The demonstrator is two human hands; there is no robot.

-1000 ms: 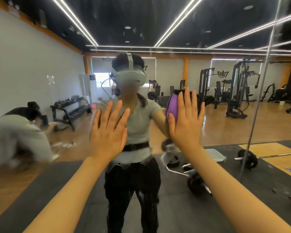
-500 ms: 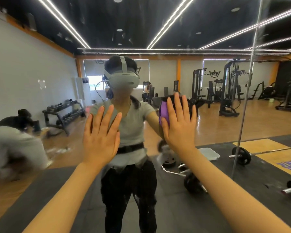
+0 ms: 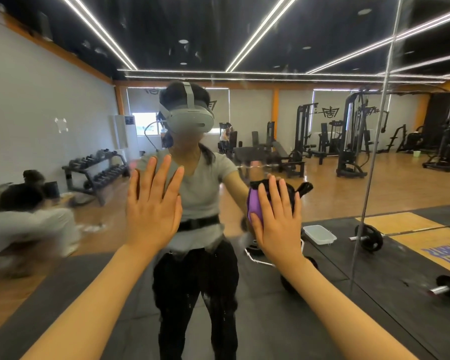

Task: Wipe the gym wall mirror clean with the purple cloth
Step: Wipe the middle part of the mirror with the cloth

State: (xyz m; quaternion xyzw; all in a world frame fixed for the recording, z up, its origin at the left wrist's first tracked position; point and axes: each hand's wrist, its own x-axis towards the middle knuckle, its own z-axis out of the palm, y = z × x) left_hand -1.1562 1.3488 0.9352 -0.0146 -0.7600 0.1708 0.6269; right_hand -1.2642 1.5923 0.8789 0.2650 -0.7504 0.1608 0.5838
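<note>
Both bare forearms reach straight out from the bottom corners of the head view toward the wall mirror (image 3: 63, 105), wrists bent back so the palms face the glass. The left hand (image 3: 152, 203) is flat, fingers straight and slightly fanned, thumb tucked beside the palm; it grasps nothing, and its palm appears to lie against the mirror at chest height of the reflected person. The right hand (image 3: 276, 219) is likewise flat with straight fingers pointing up — it presses the purple cloth (image 3: 253, 206) against the glass rather than clutching it. The cloth sits under the palm and fingers, a purple fold bulging out past the thumb side, and dark fabric shows above and to the right of the fingertips, with a dark strip poking out at the upper right.

The glass carries faint streaks and specks, clearest against the dark ceiling in the reflection, and a vertical seam (image 3: 374, 152) between panels runs down to the right of the right hand.

Readable writing is scarce: purple block lettering on a yellow floor mat (image 3: 444, 255) appears mirrored and cropped at the right edge — too little to read. A dark angular emblem (image 3: 329, 112) hangs on the reflected far wall, without legible text.
</note>
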